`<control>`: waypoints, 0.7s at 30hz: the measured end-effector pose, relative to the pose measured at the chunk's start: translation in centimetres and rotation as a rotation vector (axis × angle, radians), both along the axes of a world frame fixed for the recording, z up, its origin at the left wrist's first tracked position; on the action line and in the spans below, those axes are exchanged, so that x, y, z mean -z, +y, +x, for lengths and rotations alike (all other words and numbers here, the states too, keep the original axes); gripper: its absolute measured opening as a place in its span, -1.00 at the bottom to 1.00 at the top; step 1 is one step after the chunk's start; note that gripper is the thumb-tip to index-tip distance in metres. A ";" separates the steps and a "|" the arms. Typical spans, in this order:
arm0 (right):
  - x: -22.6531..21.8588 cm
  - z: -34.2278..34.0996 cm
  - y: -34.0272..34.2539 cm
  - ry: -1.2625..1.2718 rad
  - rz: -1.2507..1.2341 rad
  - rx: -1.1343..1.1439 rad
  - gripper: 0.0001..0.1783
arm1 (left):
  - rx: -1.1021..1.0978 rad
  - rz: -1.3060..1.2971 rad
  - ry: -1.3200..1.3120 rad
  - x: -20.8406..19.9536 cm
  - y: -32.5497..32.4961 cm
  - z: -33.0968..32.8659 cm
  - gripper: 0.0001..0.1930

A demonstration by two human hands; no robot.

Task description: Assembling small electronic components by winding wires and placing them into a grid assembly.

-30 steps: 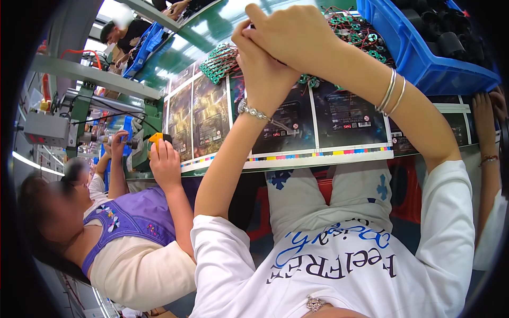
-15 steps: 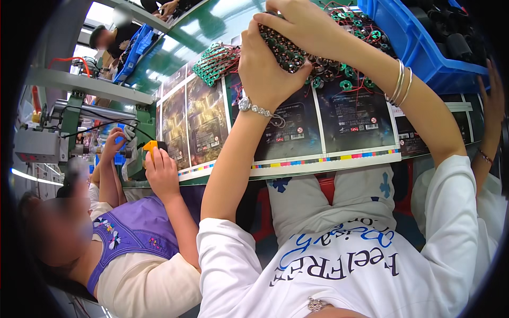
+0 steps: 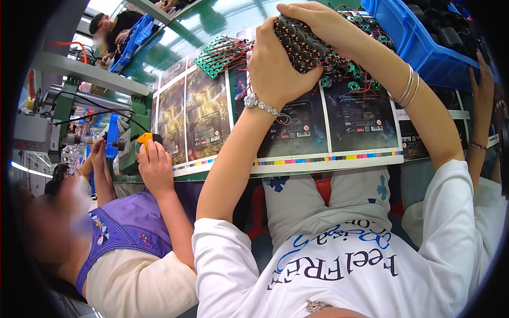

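Both my hands are closed around a cluster of small round black parts with copper-coloured centres [image 3: 301,46], packed side by side. My left hand [image 3: 277,71] grips its left and near side, the thumb along the near edge. My right hand [image 3: 321,25] wraps over its far right side. Just beyond and right of the cluster lie loose green round circuit boards with red wires [image 3: 353,86], partly hidden by my right forearm. Left of my left hand lies a group of green circuit boards [image 3: 211,62] with red wires.
Printed sheets [image 3: 291,163] cover the green table [image 3: 196,32]. A blue crate [image 3: 411,40] with black cylindrical parts stands at far right, another person's hand [image 3: 481,79] beside it. At left, a co-worker's hand [image 3: 156,165] rests on a yellow-and-black object [image 3: 147,140] near a roller machine [image 3: 87,106].
My hands and the cluster have shifted slightly right, and the cluster's copper-centred faces show more plainly. The left co-worker's hand has moved slightly left and down with the yellow-and-black object.
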State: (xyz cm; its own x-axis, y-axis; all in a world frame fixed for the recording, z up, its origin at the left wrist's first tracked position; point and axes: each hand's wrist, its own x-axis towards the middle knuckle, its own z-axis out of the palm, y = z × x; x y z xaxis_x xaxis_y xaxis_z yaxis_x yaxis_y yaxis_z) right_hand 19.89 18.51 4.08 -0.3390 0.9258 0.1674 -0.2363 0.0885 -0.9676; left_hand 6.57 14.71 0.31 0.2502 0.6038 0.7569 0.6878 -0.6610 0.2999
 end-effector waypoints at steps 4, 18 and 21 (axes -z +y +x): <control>-1.3 3.5 1.0 -0.819 0.566 0.235 -0.56 | 0.000 0.086 0.044 0.1 0.5 1.3 -0.03; -0.7 0.8 -1.8 -1.020 0.692 0.394 -0.52 | -0.053 -0.020 0.001 -0.7 -0.4 1.3 0.02; -0.4 1.0 -1.4 -0.991 0.648 0.418 -0.53 | -0.056 -0.132 -0.060 -1.3 -1.0 1.6 0.02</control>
